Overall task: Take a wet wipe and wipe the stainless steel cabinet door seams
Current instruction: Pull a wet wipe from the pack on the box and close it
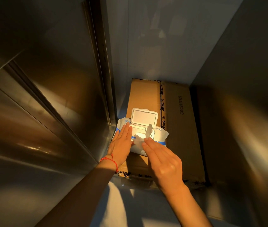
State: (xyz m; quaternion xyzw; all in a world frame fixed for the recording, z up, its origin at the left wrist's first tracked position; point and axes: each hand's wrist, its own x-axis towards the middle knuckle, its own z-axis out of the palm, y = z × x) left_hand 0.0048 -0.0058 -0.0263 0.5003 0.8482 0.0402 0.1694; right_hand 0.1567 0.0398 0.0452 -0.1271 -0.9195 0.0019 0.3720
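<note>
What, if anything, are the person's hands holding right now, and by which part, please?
The right hand pinches the thin white wet wipe by its near edge. The left hand holds nothing; it presses flat on the white-and-blue wipe pack.

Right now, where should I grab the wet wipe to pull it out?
Pinch the crumpled tuft of the wet wipe sticking out of the pack's opening, coming from the near side where the right hand already is. The lid stands open behind, and the left hand presses the pack flat.
</note>
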